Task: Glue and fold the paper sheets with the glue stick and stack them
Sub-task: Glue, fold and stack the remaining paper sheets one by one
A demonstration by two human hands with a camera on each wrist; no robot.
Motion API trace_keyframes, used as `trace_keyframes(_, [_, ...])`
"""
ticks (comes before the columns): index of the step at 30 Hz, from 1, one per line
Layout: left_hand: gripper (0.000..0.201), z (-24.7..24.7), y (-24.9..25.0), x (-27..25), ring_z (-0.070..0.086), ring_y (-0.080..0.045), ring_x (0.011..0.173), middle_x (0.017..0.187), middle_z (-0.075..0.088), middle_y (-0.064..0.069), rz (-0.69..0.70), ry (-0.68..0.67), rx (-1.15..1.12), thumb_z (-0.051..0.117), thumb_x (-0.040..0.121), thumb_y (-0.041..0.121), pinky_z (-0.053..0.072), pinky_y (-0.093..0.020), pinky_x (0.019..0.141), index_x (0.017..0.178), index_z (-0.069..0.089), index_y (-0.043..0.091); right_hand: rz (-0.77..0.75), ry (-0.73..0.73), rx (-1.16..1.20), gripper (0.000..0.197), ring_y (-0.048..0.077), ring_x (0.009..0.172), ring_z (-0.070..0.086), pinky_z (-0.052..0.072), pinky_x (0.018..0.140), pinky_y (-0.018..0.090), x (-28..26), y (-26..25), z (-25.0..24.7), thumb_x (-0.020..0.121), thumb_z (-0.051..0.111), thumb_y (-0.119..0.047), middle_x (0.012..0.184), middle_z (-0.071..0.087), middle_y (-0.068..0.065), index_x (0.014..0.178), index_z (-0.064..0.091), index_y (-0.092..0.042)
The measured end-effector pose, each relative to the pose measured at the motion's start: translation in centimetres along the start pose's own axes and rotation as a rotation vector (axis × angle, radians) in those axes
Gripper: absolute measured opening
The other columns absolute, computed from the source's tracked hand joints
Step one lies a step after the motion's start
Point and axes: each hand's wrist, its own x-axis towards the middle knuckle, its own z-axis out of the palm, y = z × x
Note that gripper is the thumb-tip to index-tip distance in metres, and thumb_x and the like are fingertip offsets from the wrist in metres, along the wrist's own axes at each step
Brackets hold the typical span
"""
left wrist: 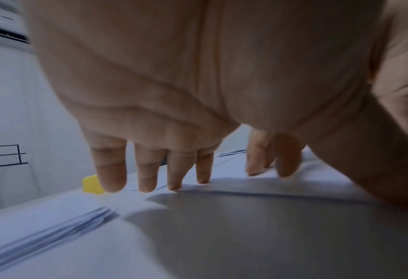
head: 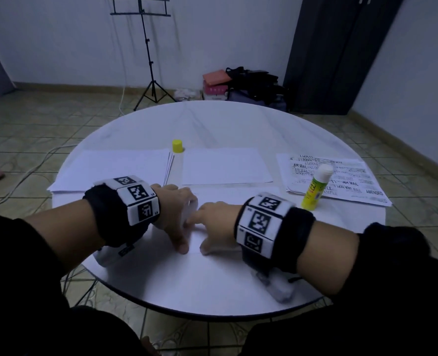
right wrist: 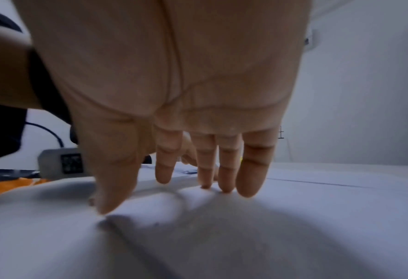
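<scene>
**Both hands press a sheet flat at the near side of the table**

The left hand (head: 176,214) and the right hand (head: 216,224) lie side by side on a white paper sheet (head: 228,199) at the near middle of the round white table (head: 212,119). Both are released, grasping nothing: the fingers (left wrist: 112,169) of the left reach down straight with their tips on the paper, and the fingers (right wrist: 253,169) of the right do the same, thumbs splayed toward each other.

The glue stick (head: 315,188) stands upright and uncapped just to the right of the right hand, at the near edge of a pile of printed sheets (head: 346,181). Its yellow cap (head: 177,146) sits farther back, between a stack of blank sheets (head: 115,170) on the left and a single blank sheet (head: 225,165) in the middle.
</scene>
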Motion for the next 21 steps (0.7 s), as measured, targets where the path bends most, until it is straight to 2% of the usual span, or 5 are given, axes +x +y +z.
trace_keyframes(3, [0.119,0.1,-0.1,0.2,0.040,-0.024,0.126,0.132,0.039,0.008,-0.023,-0.017,-0.007,0.078,0.035,0.072,0.035,-0.042,0.107,0.136,0.025,0.038,0.084,-0.081,0.009,0.077,0.026,0.128,0.039,0.036,0.103,0.039,1.2,1.5,-0.6,0.075,0.074,-0.043,0.139,0.038,0.004,0.141,0.037,-0.030])
trace_keyframes(6, [0.116,0.0,-0.2,0.2,0.039,-0.025,0.126,0.132,0.038,0.009,-0.021,-0.016,-0.015,0.079,0.038,0.072,0.034,-0.041,0.107,0.135,0.026,0.037,0.215,-0.137,0.028,0.097,0.026,0.136,0.030,0.028,0.111,0.044,0.8,4.8,-1.1,0.066,0.077,-0.055,0.146,0.031,0.002,0.146,0.027,-0.033])
trace_keyframes(12, [0.112,-0.1,-0.4,0.1,0.039,-0.025,0.125,0.132,0.039,0.009,-0.027,-0.028,-0.037,0.082,0.040,0.069,0.036,-0.041,0.105,0.132,0.025,0.038,0.357,-0.140,0.110,0.101,0.022,0.140,0.024,0.024,0.114,0.037,-2.9,9.8,-0.7,0.069,0.079,-0.046,0.152,0.023,0.000,0.149,0.022,-0.027])
trace_keyframes(15, [0.119,-0.5,-0.4,0.0,0.036,-0.026,0.130,0.138,0.035,0.009,-0.033,-0.036,-0.004,0.082,0.038,0.069,0.034,-0.042,0.108,0.136,0.021,0.041,0.335,-0.164,0.092,0.093,0.024,0.135,0.031,0.030,0.111,0.041,-4.0,10.6,-0.2,0.068,0.081,-0.041,0.147,0.030,0.003,0.144,0.032,-0.019])
trace_keyframes(21, [0.127,-0.9,-0.6,-0.3,0.031,-0.026,0.136,0.146,0.027,0.010,-0.040,-0.058,-0.004,0.084,0.035,0.067,0.031,-0.042,0.111,0.140,0.017,0.044,0.310,-0.187,0.019,0.095,0.025,0.132,0.033,0.035,0.107,0.043,-5.5,11.0,0.6,0.066,0.083,-0.038,0.142,0.035,0.005,0.143,0.032,-0.015])
